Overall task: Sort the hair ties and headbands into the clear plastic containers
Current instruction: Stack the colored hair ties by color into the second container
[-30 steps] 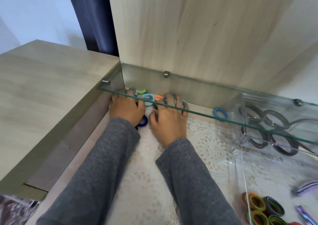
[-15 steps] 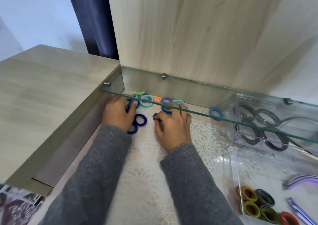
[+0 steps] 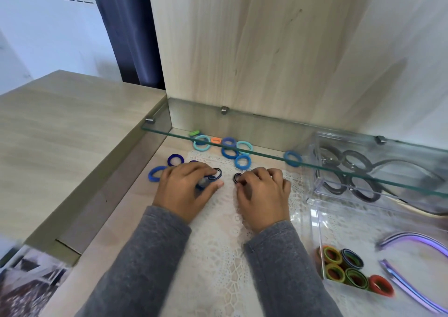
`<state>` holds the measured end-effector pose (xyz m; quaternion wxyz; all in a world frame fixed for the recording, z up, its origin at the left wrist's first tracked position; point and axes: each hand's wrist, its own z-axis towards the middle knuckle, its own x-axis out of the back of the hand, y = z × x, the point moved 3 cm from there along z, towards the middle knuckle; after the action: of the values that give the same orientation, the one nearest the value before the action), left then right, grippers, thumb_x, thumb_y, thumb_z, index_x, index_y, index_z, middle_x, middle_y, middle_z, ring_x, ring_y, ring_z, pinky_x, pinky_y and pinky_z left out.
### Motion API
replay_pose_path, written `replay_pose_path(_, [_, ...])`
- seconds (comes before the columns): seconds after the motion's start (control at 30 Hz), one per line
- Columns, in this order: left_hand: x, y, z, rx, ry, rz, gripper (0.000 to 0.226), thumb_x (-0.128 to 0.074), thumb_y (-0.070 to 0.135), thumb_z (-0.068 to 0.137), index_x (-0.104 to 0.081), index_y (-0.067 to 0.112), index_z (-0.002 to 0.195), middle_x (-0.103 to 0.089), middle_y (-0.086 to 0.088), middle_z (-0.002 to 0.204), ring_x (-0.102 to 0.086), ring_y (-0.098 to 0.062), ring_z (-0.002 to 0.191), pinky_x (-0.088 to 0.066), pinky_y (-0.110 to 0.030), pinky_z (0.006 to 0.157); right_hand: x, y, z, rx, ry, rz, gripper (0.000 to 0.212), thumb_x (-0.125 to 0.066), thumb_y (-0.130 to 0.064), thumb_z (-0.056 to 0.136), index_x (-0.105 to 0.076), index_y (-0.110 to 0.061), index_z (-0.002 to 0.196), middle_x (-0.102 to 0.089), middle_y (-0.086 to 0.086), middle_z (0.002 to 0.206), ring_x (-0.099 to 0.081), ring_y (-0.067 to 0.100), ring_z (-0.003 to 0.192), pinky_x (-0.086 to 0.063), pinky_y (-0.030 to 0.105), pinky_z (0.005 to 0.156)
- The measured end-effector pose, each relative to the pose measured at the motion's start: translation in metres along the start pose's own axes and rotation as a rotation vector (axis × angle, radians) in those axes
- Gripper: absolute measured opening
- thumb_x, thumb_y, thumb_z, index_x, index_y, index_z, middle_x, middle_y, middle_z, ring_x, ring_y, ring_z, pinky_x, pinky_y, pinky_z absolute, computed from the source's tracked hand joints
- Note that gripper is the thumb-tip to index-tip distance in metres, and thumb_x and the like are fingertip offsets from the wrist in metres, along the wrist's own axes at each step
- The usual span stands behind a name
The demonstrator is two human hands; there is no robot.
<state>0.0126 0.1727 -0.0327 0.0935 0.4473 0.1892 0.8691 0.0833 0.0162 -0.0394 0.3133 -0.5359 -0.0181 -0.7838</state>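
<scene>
A dark hair tie (image 3: pixel 216 173) is pinched beneath the curled fingers of the left hand (image 3: pixel 185 192); a second dark tie (image 3: pixel 237 177) is gripped by the right hand (image 3: pixel 263 195). Loose blue ties (image 3: pixel 229 150) are seen beyond both hands, and clear containers (image 3: pixel 319 227) to the right of the right hand.

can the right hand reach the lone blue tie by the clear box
Probably yes: nothing lies between right hand and blue tie, though its fingers pinch a dark tie and the glass shelf overhangs.
</scene>
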Motion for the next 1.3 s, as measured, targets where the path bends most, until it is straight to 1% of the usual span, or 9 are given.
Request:
replay_pose_path(0.13, [-0.001, 0.000, -0.002, -0.037, -0.001, 0.018, 0.027, -0.054, 0.048, 0.084, -0.072, 0.030, 0.095, -0.069, 0.016, 0.100, -0.064, -0.011, 0.095, -0.043, -0.041, 0.088, 0.004, 0.006, -0.005, -0.042, 0.014, -0.018, 0.012, -0.065, -0.038, 0.082, -0.069, -0.027, 0.087, -0.064, -0.008, 0.096, -0.046, 0.022, 0.098, -0.027, 0.036, 0.078])
replay_pose_path(0.3, [-0.005, 0.008, -0.006, -0.136, -0.058, 0.007, 0.027, -0.054, 0.050, 0.083, -0.071, 0.032, 0.093, -0.068, 0.019, 0.098, -0.060, -0.005, 0.095, -0.036, -0.032, 0.090, 0.004, 0.007, -0.008, -0.019, 0.037, 0.015, 0.007, -0.072, -0.029, 0.079, -0.070, -0.029, 0.085, -0.065, -0.007, 0.092, -0.051, 0.024, 0.093, -0.030, 0.035, 0.074])
replay_pose_path(0.47, [-0.009, 0.008, -0.007, -0.156, -0.173, 0.031, 0.028, -0.051, 0.055, 0.083, -0.070, 0.036, 0.093, -0.067, 0.022, 0.099, -0.060, -0.006, 0.100, -0.040, -0.042, 0.093, 0.004, 0.007, -0.008, -0.002, 0.042, 0.041, 0.006, -0.070, -0.025, 0.080, -0.069, -0.026, 0.086, -0.066, -0.007, 0.091, -0.051, 0.023, 0.093, -0.031, 0.036, 0.075])
replay_pose_path(0.67, [-0.011, 0.006, -0.008, -0.153, -0.201, 0.011, 0.029, -0.050, 0.058, 0.081, -0.070, 0.038, 0.089, -0.066, 0.025, 0.099, -0.059, -0.007, 0.104, -0.039, -0.045, 0.095, 0.007, 0.006, -0.009, 0.005, 0.037, 0.148, 0.004, -0.067, -0.025, 0.083, -0.066, -0.026, 0.087, -0.065, -0.011, 0.096, -0.046, 0.018, 0.099, -0.025, 0.032, 0.077])
replay_pose_path(0.73, [-0.008, 0.006, -0.008, -0.134, -0.153, -0.024, 0.026, -0.052, 0.055, 0.082, -0.069, 0.037, 0.088, -0.066, 0.024, 0.098, -0.059, -0.005, 0.102, -0.038, -0.042, 0.094, 0.008, 0.004, -0.010, 0.057, 0.016, 0.152, 0.005, -0.067, -0.025, 0.083, -0.065, -0.027, 0.086, -0.064, -0.012, 0.096, -0.045, 0.018, 0.100, -0.021, 0.031, 0.078])
replay_pose_path(0.8, [-0.005, 0.005, -0.007, -0.093, -0.092, -0.066, 0.019, -0.053, 0.047, 0.083, -0.068, 0.036, 0.087, -0.066, 0.023, 0.096, -0.059, -0.003, 0.099, -0.038, -0.038, 0.093, 0.008, 0.002, -0.011, 0.108, -0.007, 0.157, 0.005, -0.066, -0.025, 0.083, -0.063, -0.028, 0.086, -0.063, -0.015, 0.097, -0.041, 0.015, 0.102, -0.018, 0.029, 0.077])
replay_pose_path(0.97, [-0.003, -0.007, -0.006, 0.042, -0.043, -0.016, 0.019, -0.048, 0.035, 0.083, -0.066, 0.033, 0.091, -0.066, 0.020, 0.094, -0.060, -0.008, 0.095, -0.035, -0.033, 0.090, 0.010, -0.004, -0.012, 0.224, -0.017, 0.194, 0.006, -0.062, -0.021, 0.084, -0.064, -0.026, 0.086, -0.064, -0.017, 0.098, -0.038, 0.011, 0.104, -0.020, 0.032, 0.081])
replay_pose_path(1.1, [-0.004, -0.012, -0.006, 0.112, -0.028, 0.022, 0.019, -0.056, 0.027, 0.078, -0.066, 0.029, 0.094, -0.067, 0.014, 0.097, -0.062, -0.014, 0.093, -0.040, -0.039, 0.087, 0.011, -0.005, -0.011, 0.259, -0.047, 0.185, 0.012, -0.067, -0.016, 0.083, -0.064, -0.027, 0.086, -0.065, -0.019, 0.098, -0.040, 0.010, 0.104, -0.021, 0.034, 0.082])
replay_pose_path(1.3, [-0.003, -0.014, -0.005, 0.146, 0.003, 0.028, 0.022, -0.053, 0.029, 0.079, -0.066, 0.028, 0.096, -0.066, 0.011, 0.100, -0.061, -0.016, 0.095, -0.043, -0.041, 0.086, 0.012, -0.004, -0.010, 0.273, -0.070, 0.191, 0.015, -0.067, -0.014, 0.083, -0.065, -0.028, 0.087, -0.065, -0.019, 0.098, -0.045, 0.010, 0.105, -0.023, 0.036, 0.084])
